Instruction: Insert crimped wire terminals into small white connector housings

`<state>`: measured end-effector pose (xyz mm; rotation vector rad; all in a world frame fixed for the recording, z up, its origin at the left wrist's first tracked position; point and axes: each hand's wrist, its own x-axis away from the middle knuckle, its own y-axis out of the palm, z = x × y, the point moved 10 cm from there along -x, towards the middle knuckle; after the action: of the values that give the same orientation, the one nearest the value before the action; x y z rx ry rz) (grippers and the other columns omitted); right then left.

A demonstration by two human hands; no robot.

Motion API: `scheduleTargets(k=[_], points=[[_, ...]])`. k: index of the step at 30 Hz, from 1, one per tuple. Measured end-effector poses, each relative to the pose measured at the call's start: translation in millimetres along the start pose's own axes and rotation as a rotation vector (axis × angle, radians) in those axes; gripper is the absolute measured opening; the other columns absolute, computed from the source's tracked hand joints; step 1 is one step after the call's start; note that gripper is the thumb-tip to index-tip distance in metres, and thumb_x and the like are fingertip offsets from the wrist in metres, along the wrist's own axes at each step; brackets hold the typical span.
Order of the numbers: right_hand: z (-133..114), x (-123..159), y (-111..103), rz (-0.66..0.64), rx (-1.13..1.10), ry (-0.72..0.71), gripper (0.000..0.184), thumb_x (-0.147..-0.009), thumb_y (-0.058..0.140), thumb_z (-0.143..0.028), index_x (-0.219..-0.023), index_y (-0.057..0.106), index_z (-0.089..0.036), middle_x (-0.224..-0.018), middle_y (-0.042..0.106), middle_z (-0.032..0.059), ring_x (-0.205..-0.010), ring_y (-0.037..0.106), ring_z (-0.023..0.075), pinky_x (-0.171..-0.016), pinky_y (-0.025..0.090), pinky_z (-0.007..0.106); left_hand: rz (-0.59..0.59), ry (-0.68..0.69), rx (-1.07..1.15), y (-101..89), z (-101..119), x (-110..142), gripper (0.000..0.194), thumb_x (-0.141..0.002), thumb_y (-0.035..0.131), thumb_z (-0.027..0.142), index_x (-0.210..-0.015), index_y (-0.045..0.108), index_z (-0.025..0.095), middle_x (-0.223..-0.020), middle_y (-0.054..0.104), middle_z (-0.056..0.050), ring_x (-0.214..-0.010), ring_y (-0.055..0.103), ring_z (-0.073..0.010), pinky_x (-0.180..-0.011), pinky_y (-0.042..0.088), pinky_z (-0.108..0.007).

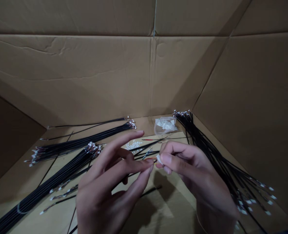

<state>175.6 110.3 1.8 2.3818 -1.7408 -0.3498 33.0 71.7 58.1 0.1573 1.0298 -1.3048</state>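
Observation:
My left hand pinches thin coloured wires between thumb and forefinger, its other fingers partly raised. A small white connector housing is pinched between the thumb and fingers of my right hand. The wires, orange and yellow among them, reach from my left fingertips to the housing; how deep they sit in it I cannot tell. Behind my hands lie loose white connector housings and several black cables.
Bundled black cables with white connectors lie at left: one bundle farther back, another bundle nearer. A large cable bundle runs along the right. A plastic bag of white housings rests near the back cardboard wall.

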Motion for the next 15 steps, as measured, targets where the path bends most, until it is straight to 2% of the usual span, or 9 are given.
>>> scheduleTargets(k=[4, 10, 15], points=[[4.5, 2.0, -0.8, 0.045, -0.065, 0.035, 0.028, -0.096, 0.075, -0.031, -0.07, 0.07, -0.021, -0.066, 0.052, -0.0045, -0.061, 0.041, 0.0113, -0.055, 0.034, 0.025, -0.007, 0.013, -0.152, -4.1, 8.7, 4.0, 0.016, -0.093, 0.071, 0.011, -0.089, 0.073, 0.027, -0.135, 0.07, -0.001, -0.08, 0.072, -0.0157, -0.067, 0.063, -0.032], [14.3, 5.2, -0.4, 0.071, -0.097, 0.108, 0.03, -0.094, 0.078, -0.038, -0.071, 0.072, -0.021, -0.067, 0.052, -0.0046, -0.065, 0.042, 0.0112, -0.062, 0.035, 0.026, 0.012, 0.198, -0.292, -4.6, 17.7, 13.2, 0.026, -0.085, 0.074, 0.008, -0.1, 0.075, 0.029, -0.134, 0.074, 0.001, -0.083, 0.077, -0.0187, -0.064, 0.065, -0.032], [16.4, 3.2, -4.9, 0.1, -0.092, 0.089, 0.033, -0.094, 0.078, -0.038, -0.068, 0.069, -0.02, -0.065, 0.051, -0.0047, -0.066, 0.043, 0.0121, -0.064, 0.033, 0.027, 0.026, 0.306, -0.354, -2.6, 26.4, 16.5, 0.031, -0.088, 0.074, 0.01, -0.114, 0.074, 0.027, -0.157, 0.057, 0.004, -0.095, 0.073, -0.0144, -0.07, 0.062, -0.029]])
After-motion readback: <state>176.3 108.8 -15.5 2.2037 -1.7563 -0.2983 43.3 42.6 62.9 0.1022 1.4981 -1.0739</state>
